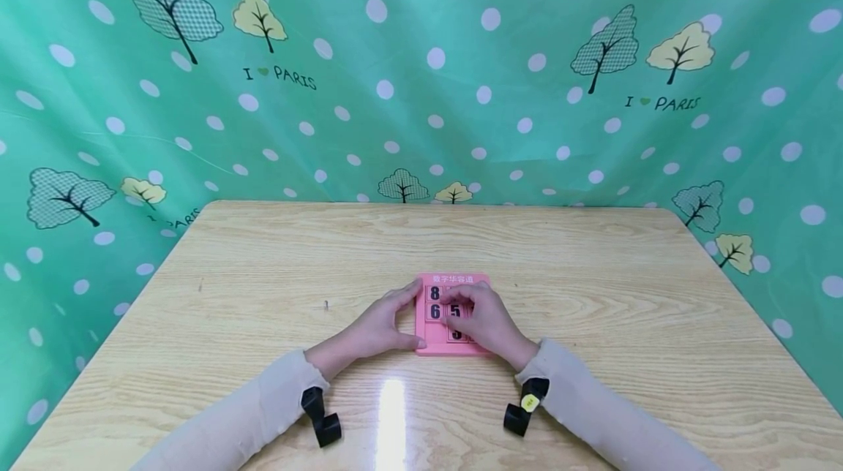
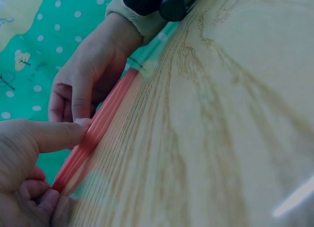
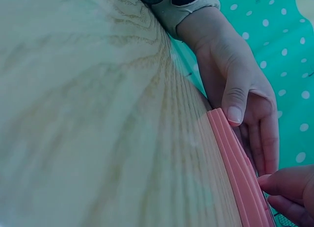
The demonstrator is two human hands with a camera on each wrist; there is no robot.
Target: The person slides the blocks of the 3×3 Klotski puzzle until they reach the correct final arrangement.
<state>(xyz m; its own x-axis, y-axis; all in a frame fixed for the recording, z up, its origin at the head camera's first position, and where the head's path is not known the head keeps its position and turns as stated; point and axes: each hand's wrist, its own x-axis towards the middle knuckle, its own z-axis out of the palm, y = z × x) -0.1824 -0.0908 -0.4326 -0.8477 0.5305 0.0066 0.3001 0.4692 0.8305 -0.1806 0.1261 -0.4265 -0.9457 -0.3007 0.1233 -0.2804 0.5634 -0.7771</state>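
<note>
A pink number slide puzzle (image 1: 454, 350) lies flat on the wooden table, with black-numbered tiles in its frame. Tiles 8 (image 1: 434, 293), 6 (image 1: 434, 311) and 5 (image 1: 455, 311) show; others are partly covered. My left hand (image 1: 382, 321) holds the frame's left side, thumb near the lower corner and fingers by the upper one. Over the tiles reaches my right hand (image 1: 487, 319), index finger and thumb touching around the 6 and 5. In the left wrist view, the pink frame (image 2: 100, 124) appears edge-on between both hands. The right palm hides the puzzle's right side.
The wooden table (image 1: 263, 259) spreads around the puzzle, with a bright light reflection near its front. A green dotted curtain (image 1: 421, 120) hangs along the back and sides. Black cameras (image 1: 321, 416) are strapped to both sleeved wrists.
</note>
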